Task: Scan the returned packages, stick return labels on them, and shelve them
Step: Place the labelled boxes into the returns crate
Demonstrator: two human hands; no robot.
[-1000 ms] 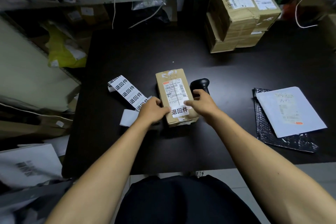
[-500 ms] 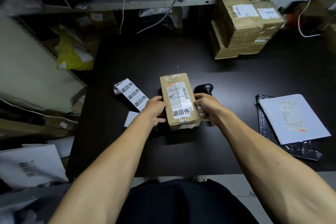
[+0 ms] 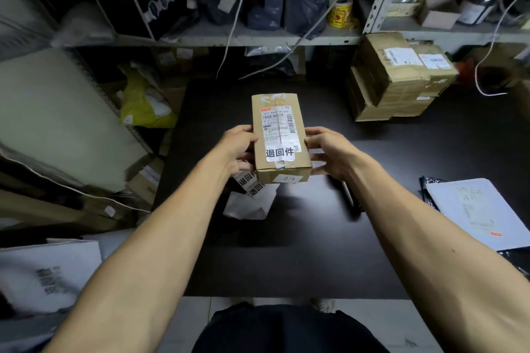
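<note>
**Labelled box held in both hands above the table**

The box [image 3: 279, 135] is a small brown carton. It is off the black table [image 3: 286, 252] and held level in front of the shelf [image 3: 258, 39], with its long axis pointing away from the person.

- Left hand [image 3: 238, 149]: grips the left side of the box, fingers curled under and around the edge.
- Right hand [image 3: 329, 152]: grips the right side, fingers curled against the wall.

A shipping label [image 3: 277, 125] covers the top face. The return label [image 3: 280, 153], white with black characters, is stuck on the near end of the top face.

On the table below the box lies the label strip [image 3: 249, 189]. A scanner [image 3: 345, 198], blurred, lies below the right hand. A white mailer [image 3: 476, 212] lies at the right edge. Stacked cartons [image 3: 398, 77] stand at the far right corner.
</note>
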